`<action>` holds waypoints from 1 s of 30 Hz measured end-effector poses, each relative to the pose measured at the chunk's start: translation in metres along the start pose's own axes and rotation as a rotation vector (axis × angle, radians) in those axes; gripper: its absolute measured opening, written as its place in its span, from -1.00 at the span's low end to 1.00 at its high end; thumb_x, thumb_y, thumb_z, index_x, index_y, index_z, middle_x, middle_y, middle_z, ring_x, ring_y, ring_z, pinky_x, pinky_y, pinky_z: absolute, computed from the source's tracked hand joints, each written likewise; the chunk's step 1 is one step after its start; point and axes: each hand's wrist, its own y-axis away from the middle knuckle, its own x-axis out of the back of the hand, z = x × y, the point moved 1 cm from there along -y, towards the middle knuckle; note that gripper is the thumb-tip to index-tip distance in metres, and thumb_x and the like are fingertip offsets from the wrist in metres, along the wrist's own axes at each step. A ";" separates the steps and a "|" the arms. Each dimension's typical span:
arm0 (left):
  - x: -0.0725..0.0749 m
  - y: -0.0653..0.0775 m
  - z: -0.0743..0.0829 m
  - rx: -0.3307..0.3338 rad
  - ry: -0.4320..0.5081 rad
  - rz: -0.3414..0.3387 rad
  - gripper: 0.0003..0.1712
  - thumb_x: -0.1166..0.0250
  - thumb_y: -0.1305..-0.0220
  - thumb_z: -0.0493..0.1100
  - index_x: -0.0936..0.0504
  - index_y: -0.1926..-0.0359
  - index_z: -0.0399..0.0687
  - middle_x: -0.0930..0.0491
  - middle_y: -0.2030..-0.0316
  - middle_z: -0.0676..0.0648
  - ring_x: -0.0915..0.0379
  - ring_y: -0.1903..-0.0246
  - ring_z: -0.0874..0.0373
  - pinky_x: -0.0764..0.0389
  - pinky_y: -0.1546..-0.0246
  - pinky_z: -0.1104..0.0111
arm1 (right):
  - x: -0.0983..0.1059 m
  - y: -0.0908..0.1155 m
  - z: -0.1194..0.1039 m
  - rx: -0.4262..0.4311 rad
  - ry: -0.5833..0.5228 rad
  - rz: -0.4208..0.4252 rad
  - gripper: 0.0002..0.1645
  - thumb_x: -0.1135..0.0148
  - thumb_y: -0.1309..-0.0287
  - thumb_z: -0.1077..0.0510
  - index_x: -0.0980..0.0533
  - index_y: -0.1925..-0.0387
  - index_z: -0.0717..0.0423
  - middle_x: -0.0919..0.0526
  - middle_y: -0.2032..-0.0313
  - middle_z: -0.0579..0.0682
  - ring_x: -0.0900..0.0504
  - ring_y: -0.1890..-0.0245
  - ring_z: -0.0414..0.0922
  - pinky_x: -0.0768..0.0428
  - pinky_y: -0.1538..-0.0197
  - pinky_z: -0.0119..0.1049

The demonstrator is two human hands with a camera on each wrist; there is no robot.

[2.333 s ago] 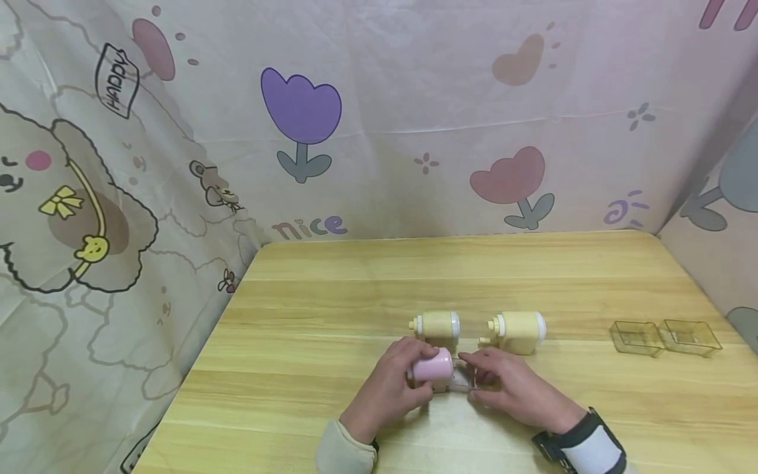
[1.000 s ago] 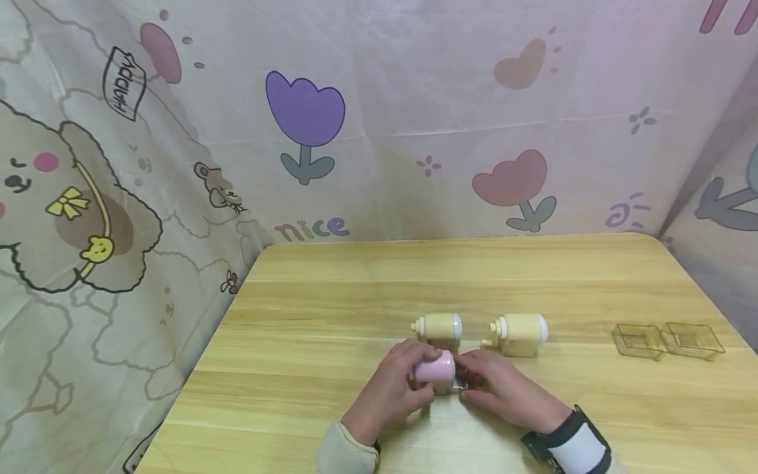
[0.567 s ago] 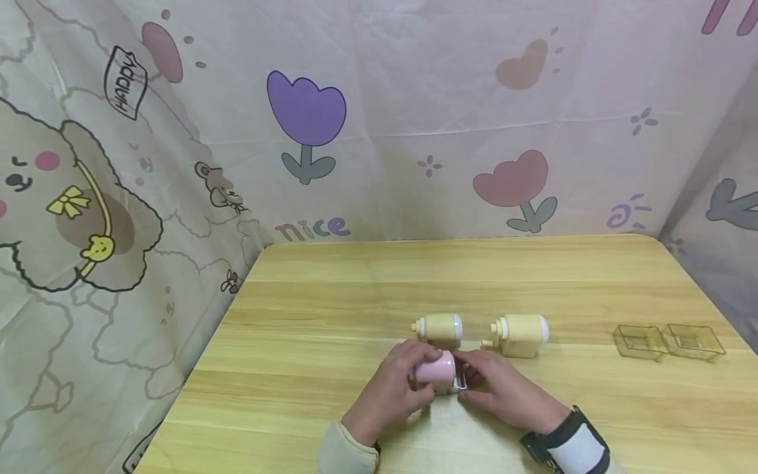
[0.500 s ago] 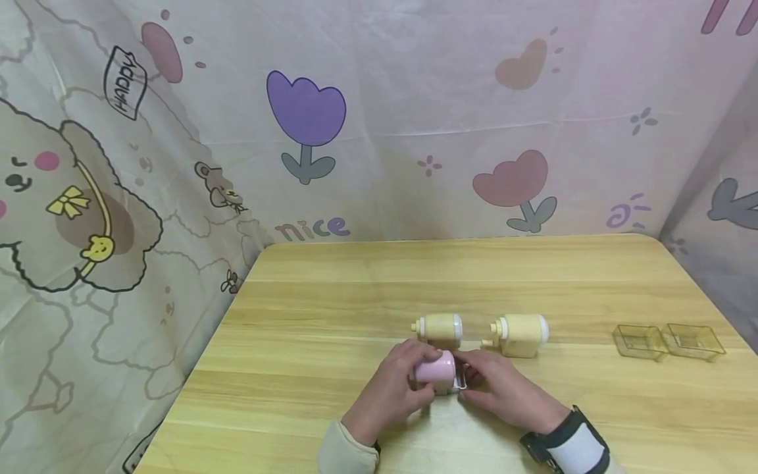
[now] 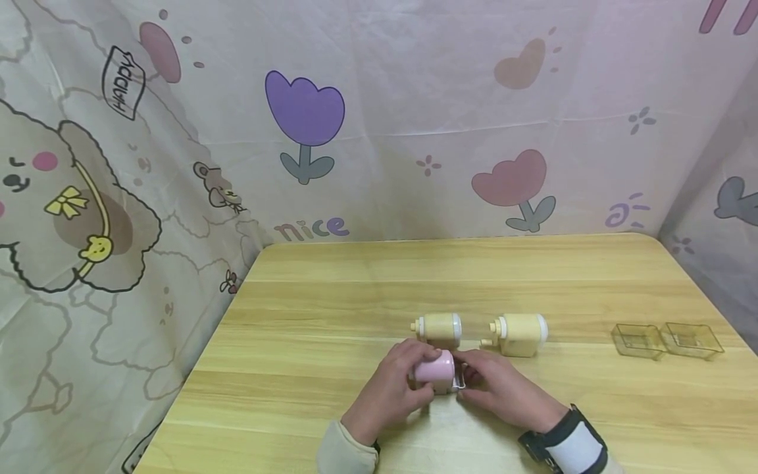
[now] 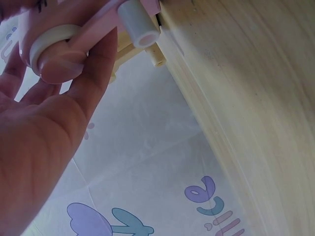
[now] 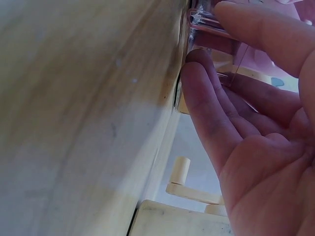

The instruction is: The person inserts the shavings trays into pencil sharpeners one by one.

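Observation:
My left hand point(image 5: 395, 385) grips a pink hand-crank pencil sharpener point(image 5: 435, 368) that lies at the front middle of the table, fingers over its top and thumb at the near side. Its crank arm point(image 6: 98, 27) and pale knob point(image 6: 139, 24) show in the left wrist view. A clear, pink-tinted shavings drawer point(image 5: 459, 378) sticks out a little from the sharpener's right end. My right hand point(image 5: 503, 388) pinches this drawer between thumb and fingers; in the right wrist view the fingers point(image 7: 202, 96) overlap part of the drawer point(image 7: 211, 22).
Just behind my hands stand two yellow crank sharpeners, a left one point(image 5: 441, 327) and a right one point(image 5: 522, 334). Two see-through yellow drawers point(image 5: 638, 341) lie at the right side of the wooden table point(image 5: 331, 289). A printed cloth point(image 5: 403, 85) hangs along the back and sides.
Over the earliest frames my right hand moved left and the clear drawer slid most of the way into the pink sharpener. In the last half second hands and drawer barely shift.

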 end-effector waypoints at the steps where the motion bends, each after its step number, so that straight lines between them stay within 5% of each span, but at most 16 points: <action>1: 0.000 0.000 0.000 0.000 -0.002 0.000 -0.51 -0.36 0.05 -0.27 -0.54 0.02 0.07 -0.48 -0.01 0.15 -0.34 0.01 0.23 -0.48 0.08 0.40 | 0.000 0.000 0.000 0.000 0.000 -0.002 -0.35 -0.38 0.00 0.14 -0.42 -0.17 0.14 -0.57 0.10 -0.20 -0.53 0.19 -0.30 -0.55 0.10 -0.28; 30: -0.001 0.000 -0.002 0.004 0.019 -0.014 -0.48 -0.36 0.05 -0.29 -0.54 -0.02 0.06 -0.48 -0.04 0.14 -0.34 -0.01 0.23 -0.49 0.05 0.40 | 0.000 -0.002 0.001 0.034 0.083 -0.005 -0.43 -0.37 -0.02 0.07 -0.48 -0.11 0.01 -0.56 0.06 -0.24 -0.51 0.10 -0.24 -0.53 0.03 -0.21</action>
